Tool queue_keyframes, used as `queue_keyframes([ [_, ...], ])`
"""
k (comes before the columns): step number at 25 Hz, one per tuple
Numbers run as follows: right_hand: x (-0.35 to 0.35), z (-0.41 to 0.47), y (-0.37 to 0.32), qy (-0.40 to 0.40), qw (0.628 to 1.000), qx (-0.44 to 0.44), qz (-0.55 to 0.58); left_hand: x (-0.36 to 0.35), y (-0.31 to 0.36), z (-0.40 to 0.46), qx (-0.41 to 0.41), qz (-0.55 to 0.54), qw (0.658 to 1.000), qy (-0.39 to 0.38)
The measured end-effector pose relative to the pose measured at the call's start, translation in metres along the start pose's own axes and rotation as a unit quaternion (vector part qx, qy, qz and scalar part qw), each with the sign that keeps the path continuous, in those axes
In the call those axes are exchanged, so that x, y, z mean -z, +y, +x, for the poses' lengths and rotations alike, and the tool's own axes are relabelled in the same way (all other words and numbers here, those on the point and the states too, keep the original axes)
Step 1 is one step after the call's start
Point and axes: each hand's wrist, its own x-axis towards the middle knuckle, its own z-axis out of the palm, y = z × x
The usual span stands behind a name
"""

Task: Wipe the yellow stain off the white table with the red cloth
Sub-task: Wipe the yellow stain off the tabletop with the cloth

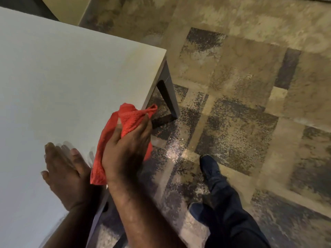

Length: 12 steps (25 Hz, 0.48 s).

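Note:
The white table (62, 77) fills the left of the head view, its corner pointing right. I see no yellow stain on the part that shows. My right hand (125, 151) grips the bunched red cloth (129, 117) just above the table's right edge; the cloth hangs down past my wrist. My left hand (62, 174) lies flat on the tabletop beside it, fingers spread and blurred, holding nothing.
A dark table leg (168, 97) drops from the corner to a patterned beige and grey carpet (241, 108). My dark trouser leg and shoe (211, 167) stand on the carpet to the right of the table. Another pale surface (66, 8) lies at the top left.

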Motion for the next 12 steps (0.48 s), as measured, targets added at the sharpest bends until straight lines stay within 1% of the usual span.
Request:
queue_keyframes([
  [2,0.001,0.025,-0.008,-0.008,0.999,0.013,0.03,-0.001,-0.001,-0.001,-0.007,0.001,1.0,0.011],
  [5,0.002,0.062,-0.013,0.002,0.997,0.051,0.064,-0.005,-0.003,0.0,-0.013,0.009,1.0,0.015],
  [7,0.001,0.05,-0.004,-0.002,0.993,0.082,0.08,-0.006,-0.005,0.001,-0.016,0.012,1.0,0.014],
  [9,0.002,0.019,0.01,-0.016,0.991,0.109,0.075,-0.006,-0.005,0.002,-0.016,0.012,1.0,0.01],
  [11,0.003,0.005,0.017,-0.043,0.991,0.106,0.069,-0.005,-0.006,0.002,-0.014,0.012,1.0,0.004],
  [12,0.003,0.012,0.013,-0.046,0.992,0.093,0.077,-0.005,-0.006,0.002,-0.011,0.014,1.0,0.004],
])
